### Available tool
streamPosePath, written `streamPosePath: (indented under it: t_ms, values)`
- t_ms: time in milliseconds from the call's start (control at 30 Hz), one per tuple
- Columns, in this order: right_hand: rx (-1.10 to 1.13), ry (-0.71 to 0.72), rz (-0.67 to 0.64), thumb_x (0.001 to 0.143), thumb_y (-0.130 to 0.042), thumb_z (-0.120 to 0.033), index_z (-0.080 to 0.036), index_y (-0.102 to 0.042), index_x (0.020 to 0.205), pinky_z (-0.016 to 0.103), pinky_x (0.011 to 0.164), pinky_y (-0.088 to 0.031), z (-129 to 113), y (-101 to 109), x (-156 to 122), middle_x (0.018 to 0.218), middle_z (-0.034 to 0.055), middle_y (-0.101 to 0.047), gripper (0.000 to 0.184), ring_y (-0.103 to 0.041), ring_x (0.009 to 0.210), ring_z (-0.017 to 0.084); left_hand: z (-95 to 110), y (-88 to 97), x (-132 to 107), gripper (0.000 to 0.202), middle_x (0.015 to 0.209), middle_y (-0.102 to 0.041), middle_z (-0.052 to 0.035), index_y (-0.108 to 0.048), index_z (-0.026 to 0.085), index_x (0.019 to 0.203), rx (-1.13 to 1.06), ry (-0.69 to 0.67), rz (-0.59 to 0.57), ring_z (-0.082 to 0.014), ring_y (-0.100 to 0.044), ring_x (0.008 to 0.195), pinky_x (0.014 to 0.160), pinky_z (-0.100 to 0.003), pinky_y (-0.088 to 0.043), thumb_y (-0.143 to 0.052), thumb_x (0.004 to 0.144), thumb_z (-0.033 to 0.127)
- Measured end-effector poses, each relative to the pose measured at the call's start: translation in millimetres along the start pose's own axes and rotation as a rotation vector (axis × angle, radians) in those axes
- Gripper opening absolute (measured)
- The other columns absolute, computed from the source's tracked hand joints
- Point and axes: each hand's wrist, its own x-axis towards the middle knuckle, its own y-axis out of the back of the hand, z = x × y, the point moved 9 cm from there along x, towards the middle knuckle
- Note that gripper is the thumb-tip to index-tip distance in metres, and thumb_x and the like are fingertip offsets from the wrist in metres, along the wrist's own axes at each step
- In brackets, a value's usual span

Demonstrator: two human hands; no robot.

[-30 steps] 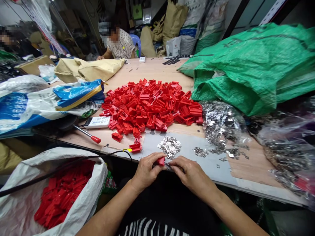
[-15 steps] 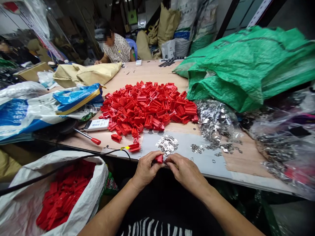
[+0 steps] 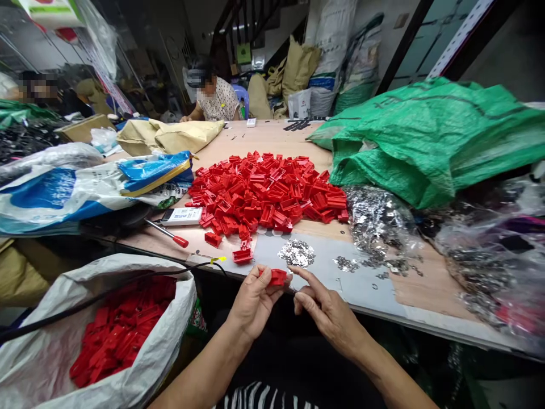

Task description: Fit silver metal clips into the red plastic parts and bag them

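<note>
Red box-shaped plastic piece (image 3: 278, 277), pinched in left grip (image 3: 254, 304); likely light, stiff; hold by sides. Right grip (image 3: 327, 311) alongside: forefinger extended, others curled, any load indiscernible.

The heap of red parts (image 3: 264, 193) looks like smooth, glossy plastic, as does the red part (image 3: 278, 277) in the left hand (image 3: 253, 304). In front of the heap, small plates (image 3: 297, 253) shine like metal. Right of the heap, the green sack (image 3: 426, 136) is crinkled plastic with a soft sheen. Behind the heap, the counter (image 3: 272, 136) looks wooden, matt.
</note>
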Motion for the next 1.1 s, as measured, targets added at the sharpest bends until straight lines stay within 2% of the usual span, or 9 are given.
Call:
streamPosePath:
  t_ms: [100,233,433,767,867,1000,1100]
  values:
    - [-0.009,0.021,-0.014,0.099,-0.036,-0.036,-0.023,-0.038,0.139,0.027,0.069,-0.044,-6,-4,4,0.067,-0.0032,-0.062,0.042,-0.059,0.065,0.014,-8,-4.4,-4,0.013,0.085,-0.073,-0.007,-0.058,0.014,0.082,-0.09,0.06,-0.022,-0.0172,-0.07,0.085,0.082,-0.028,-0.051,-0.064,0.086,0.025]
    - [-0.001,0.038,-0.001,0.098,-0.038,-0.037,-0.022,-0.046,0.134,0.026,0.068,-0.044,-9,-6,8,0.064,-0.0034,-0.06,0.04,-0.059,0.064,0.014,-15,-2.3,-7,0.015,0.087,-0.074,-0.0104,-0.062,0.01,0.089,-0.159,0.111,0.011,-0.0173,-0.071,0.08,0.075,-0.028,-0.053,-0.054,0.092,0.023]
    - [0.009,0.048,-0.021,0.098,-0.04,-0.037,-0.019,-0.05,0.129,0.025,0.064,-0.044,-10,-4,8,0.061,-0.004,-0.059,0.038,-0.057,0.06,0.013,-23,-0.2,-9,0.02,0.085,-0.073,-0.011,-0.064,0.008,0.088,-0.231,0.16,0.063,-0.0178,-0.071,0.079,0.077,-0.029,-0.054,-0.049,0.094,0.019]
    - [-0.077,0.037,0.056,0.098,-0.039,-0.036,-0.022,-0.06,0.113,0.024,0.057,-0.039,-5,0,6,0.062,-0.0028,-0.054,0.029,-0.051,0.055,0.013,-28,1.6,-9,0.012,0.085,-0.072,-0.0081,-0.064,0.01,0.081,-0.269,0.113,0.065,-0.0157,-0.07,0.081,0.091,-0.033,-0.051,-0.063,0.086,0.021]
    - [0.009,0.023,0.069,0.097,-0.039,-0.039,-0.022,-0.06,0.1,0.024,0.054,-0.036,2,-2,6,0.059,-0.0038,-0.049,0.028,-0.045,0.053,0.013,-30,1.4,-10,0.013,0.086,-0.072,-0.0082,-0.064,0.011,0.08,-0.252,0.121,0.055,-0.0174,-0.07,0.084,0.094,-0.035,-0.05,-0.067,0.083,0.023]
    - [0.195,-0.015,0.131,0.096,-0.037,-0.046,-0.02,-0.053,0.075,0.024,0.05,-0.031,13,1,8,0.056,-0.0054,-0.037,0.037,-0.035,0.05,0.011,-29,-6.9,-14,0.016,0.087,-0.072,-0.0076,-0.06,0.013,0.075,-0.181,0.099,0.0,-0.0184,-0.069,0.088,0.098,-0.038,-0.046,-0.069,0.081,0.025]
    - [0.271,-0.034,0.135,0.095,-0.039,-0.048,-0.019,-0.057,0.082,0.025,0.051,-0.031,17,-1,11,0.057,-0.0055,-0.037,0.037,-0.036,0.052,0.012,-15,-8.2,-14,0.017,0.087,-0.071,-0.0056,-0.059,0.016,0.074,0.031,-0.021,0.001,-0.0166,-0.068,0.087,0.095,-0.036,-0.047,-0.068,0.082,0.027]
